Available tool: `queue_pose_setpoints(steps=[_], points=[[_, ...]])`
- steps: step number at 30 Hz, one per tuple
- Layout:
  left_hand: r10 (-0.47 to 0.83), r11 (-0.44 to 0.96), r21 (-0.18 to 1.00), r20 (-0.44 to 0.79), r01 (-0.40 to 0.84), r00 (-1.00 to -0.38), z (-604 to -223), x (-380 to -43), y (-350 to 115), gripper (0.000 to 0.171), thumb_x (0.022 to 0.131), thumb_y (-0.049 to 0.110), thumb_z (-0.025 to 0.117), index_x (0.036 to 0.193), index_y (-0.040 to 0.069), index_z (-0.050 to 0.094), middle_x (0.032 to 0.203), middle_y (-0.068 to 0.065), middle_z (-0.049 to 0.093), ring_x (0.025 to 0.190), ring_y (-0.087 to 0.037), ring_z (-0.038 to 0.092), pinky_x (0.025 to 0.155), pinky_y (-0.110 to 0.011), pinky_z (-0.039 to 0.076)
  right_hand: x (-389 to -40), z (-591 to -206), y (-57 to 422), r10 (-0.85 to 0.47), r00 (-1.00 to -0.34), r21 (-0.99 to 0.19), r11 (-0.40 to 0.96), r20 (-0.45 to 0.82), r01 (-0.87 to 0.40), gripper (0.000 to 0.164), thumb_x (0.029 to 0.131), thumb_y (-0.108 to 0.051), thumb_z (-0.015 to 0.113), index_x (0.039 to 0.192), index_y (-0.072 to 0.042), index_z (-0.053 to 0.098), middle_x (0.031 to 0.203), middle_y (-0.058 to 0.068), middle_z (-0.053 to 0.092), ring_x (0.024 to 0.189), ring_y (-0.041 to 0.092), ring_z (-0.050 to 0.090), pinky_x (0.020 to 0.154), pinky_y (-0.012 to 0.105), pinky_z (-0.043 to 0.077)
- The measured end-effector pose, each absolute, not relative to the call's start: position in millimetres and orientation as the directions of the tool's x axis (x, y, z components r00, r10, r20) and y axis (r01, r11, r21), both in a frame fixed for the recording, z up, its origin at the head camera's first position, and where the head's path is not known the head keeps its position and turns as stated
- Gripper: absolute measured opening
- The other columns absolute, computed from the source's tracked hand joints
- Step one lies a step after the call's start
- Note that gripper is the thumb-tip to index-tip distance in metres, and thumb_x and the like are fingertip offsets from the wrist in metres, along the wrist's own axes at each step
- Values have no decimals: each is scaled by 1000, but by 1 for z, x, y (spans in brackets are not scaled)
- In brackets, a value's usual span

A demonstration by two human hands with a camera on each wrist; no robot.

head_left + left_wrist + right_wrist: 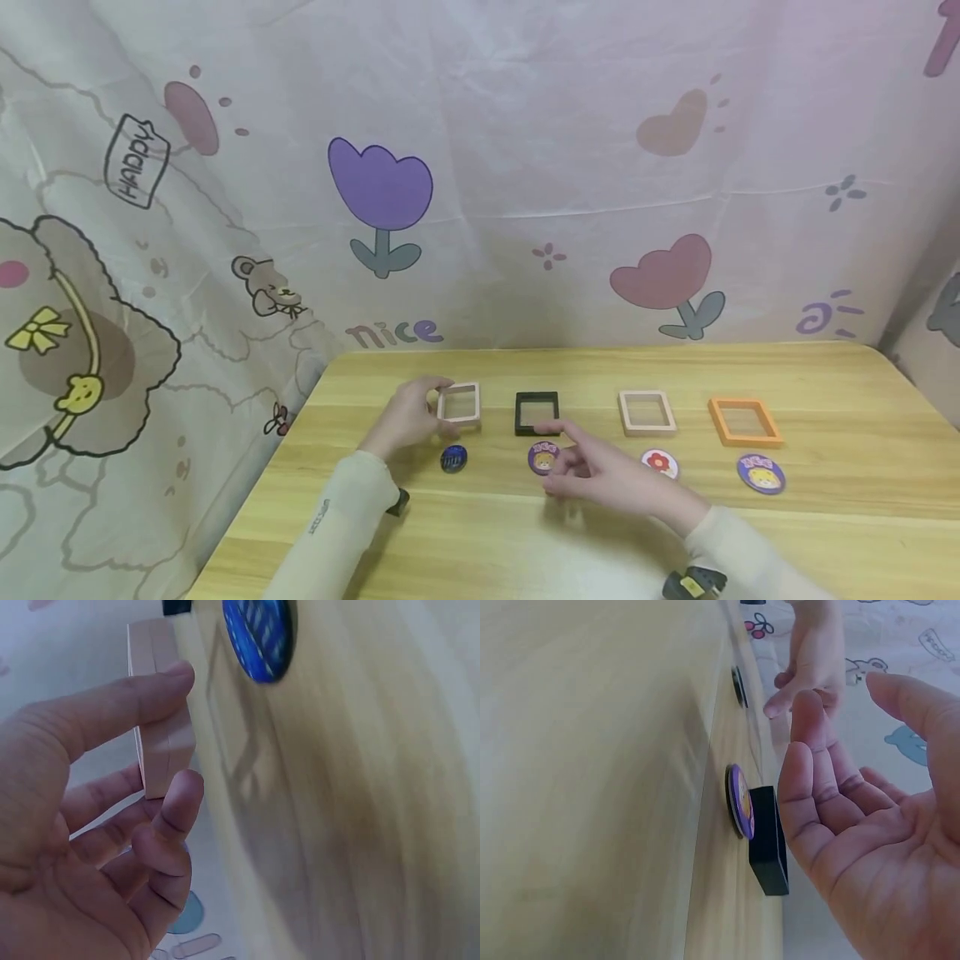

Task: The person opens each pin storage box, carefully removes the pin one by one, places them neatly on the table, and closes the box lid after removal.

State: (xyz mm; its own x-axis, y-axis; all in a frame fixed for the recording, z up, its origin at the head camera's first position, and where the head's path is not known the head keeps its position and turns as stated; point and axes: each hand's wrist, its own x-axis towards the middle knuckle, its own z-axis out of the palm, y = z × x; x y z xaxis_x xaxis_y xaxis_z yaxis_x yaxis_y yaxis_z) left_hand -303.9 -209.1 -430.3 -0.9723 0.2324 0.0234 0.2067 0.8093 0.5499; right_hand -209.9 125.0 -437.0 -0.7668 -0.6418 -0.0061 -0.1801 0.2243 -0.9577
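My left hand [408, 417] grips a pale pink square frame [477, 407] at its left side. In the left wrist view the thumb lies across the edge of that frame [166, 742], which appears tilted and a little off the wood, with its shadow beside it. A round blue badge [453, 458] lies just in front of it. My right hand [615, 479] hovers with loosely bent fingers and holds nothing. Below its fingertips are a purple badge with a bear [542, 458], partly covered, and a black square frame [518, 414].
To the right stand another pale frame [647, 432] and an orange frame [750, 439]. In front of them lie a red-flower badge [662, 461], partly behind the right hand, and a second purple badge [762, 473]. A printed cloth [510, 283] hangs behind the wooden table [480, 542].
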Motion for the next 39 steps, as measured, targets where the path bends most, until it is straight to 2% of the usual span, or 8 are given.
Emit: queue_pose_setpoints(steps=[4, 7, 15, 22, 28, 33, 36, 39], points=[[216, 807, 567, -18, 168, -976, -434, -313, -215, 81, 70, 14, 101, 143, 9, 66, 146, -16, 67, 132, -40, 63, 117, -65, 48, -206, -438, 129, -647, -762, -959, 221, -6, -180, 69, 104, -21, 72, 160, -9, 34, 97, 13, 75, 88, 29, 77, 79, 28, 62], [214, 813, 563, -50, 150, -976, -438, -316, -218, 79, 70, 12, 100, 142, 9, 67, 146, -17, 66, 136, -41, 60, 120, -67, 44, -204, -439, 131, -659, -752, -957, 203, 23, -207, 64, 104, -20, 72, 157, -8, 37, 96, 16, 75, 84, 29, 77, 76, 29, 62], [238, 826, 542, -85, 156, -968, -440, -317, -222, 77, 69, 9, 99, 140, 9, 69, 146, -20, 65, 135, -43, 60, 117, -69, 46, -202, -444, 138, -657, -751, -945, 206, 59, -254, 60, 104, -21, 72, 155, -4, 44, 99, 10, 76, 90, 22, 78, 79, 25, 61], [285, 835, 509, -73, 210, -956, -442, -319, -227, 77, 71, 13, 100, 141, 7, 68, 143, -19, 67, 134, -43, 61, 116, -67, 49, -202, -448, 143, -661, -748, -949, 195, 61, -249, 54, 105, -21, 69, 152, -3, 48, 100, 12, 77, 92, 22, 77, 82, 24, 61], [290, 838, 502, -73, 216, -954, -444, -322, -231, 81, 70, 17, 101, 143, 7, 66, 135, -17, 68, 125, -38, 64, 113, -64, 52, -203, -450, 147, -675, -733, -946, 180, 80, -270, 50, 106, -20, 68, 149, -2, 50, 101, 14, 77, 93, 21, 77, 87, 24, 61], [302, 817, 538, -98, 205, -948, -443, -323, -235, 87, 69, 20, 101, 146, 8, 63, 135, -17, 69, 127, -39, 63, 116, -68, 47, -203, -447, 153, -662, -742, -925, 210, 102, -315, 46, 106, -23, 69, 144, -3, 55, 103, 10, 78, 95, 16, 76, 89, 23, 61], [299, 813, 554, -129, 181, -946, -438, -324, -239, 89, 73, 25, 100, 151, 10, 60, 138, -18, 68, 129, -41, 62, 115, -69, 47, -208, -443, 159, -650, -751, -898, 258, 112, -356, 40, 105, -24, 69, 139, -3, 60, 102, 5, 78, 94, 10, 74, 87, 23, 60], [280, 806, 571, -136, 155, -950, -429, -327, -244, 81, 82, 33, 94, 152, 12, 58, 134, -16, 69, 120, -36, 65, 103, -59, 57, -221, -436, 169, -629, -766, -851, 325, 131, -413, 34, 105, -24, 70, 132, -4, 66, 105, 0, 76, 95, 4, 69, 85, 24, 60]])
